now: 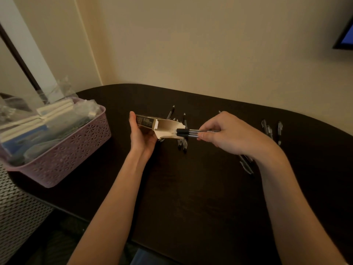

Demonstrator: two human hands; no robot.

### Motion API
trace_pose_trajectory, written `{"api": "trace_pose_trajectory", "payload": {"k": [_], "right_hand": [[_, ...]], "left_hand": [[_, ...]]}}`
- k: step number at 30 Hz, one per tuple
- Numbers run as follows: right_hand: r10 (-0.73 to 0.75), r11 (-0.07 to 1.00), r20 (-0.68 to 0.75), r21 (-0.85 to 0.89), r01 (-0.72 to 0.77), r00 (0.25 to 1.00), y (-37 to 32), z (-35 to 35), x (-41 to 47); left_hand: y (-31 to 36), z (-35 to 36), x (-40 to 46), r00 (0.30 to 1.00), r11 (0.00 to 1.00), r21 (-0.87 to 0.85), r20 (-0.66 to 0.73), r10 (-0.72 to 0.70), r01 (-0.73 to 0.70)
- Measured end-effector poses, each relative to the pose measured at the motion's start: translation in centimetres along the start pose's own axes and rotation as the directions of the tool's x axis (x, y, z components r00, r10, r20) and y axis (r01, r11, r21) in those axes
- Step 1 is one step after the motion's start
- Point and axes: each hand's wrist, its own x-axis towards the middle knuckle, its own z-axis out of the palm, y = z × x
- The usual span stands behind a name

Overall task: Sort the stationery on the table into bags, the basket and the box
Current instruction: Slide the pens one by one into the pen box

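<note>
A plain cream wall backs a dark wooden table (191, 188) with a rounded far edge, dimly lit, with the corner of a screen high at the right. At the table's left end sits a pink openwork basket (76, 150), already packed with clear bags and white and blue flat items whose nature I cannot tell, so that share of the sorting looks largely done. Held above the middle of the table is a long, narrow cardboard pen box (152, 124), its end flaps open and pale inside, a printed label on its dark top; the left hand (141, 138) cradles it from below with fingers curled round its closed end. The right hand (229, 134) pinches a small bundle of pens (188, 133), black caps first, right at the box mouth, just entering it. The pens have clear barrels and black ends. Several loose pens (181, 144) lie on the table under the box, more (271, 131) well off to the right, and a few (246, 165) beside the right wrist. Judging by these, boxing the pens is under way, with many left to gather.
</note>
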Motion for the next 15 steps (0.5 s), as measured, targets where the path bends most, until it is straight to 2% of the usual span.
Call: {"api": "trace_pose_trajectory", "payload": {"k": [6,15], "right_hand": [[-0.008,0.998,-0.09,-0.063,0.002,0.996,0.0,0.8,0.5],[0.028,0.994,-0.072,-0.107,-0.035,0.997,0.4,2.3,1.7]], "left_hand": [[0.2,0.2,-0.3,0.999,0.998,-0.059,-0.039,0.001,-0.003],[-0.4,0.6,-0.7,1.0,0.994,0.11,0.026,-0.008,0.005]]}}
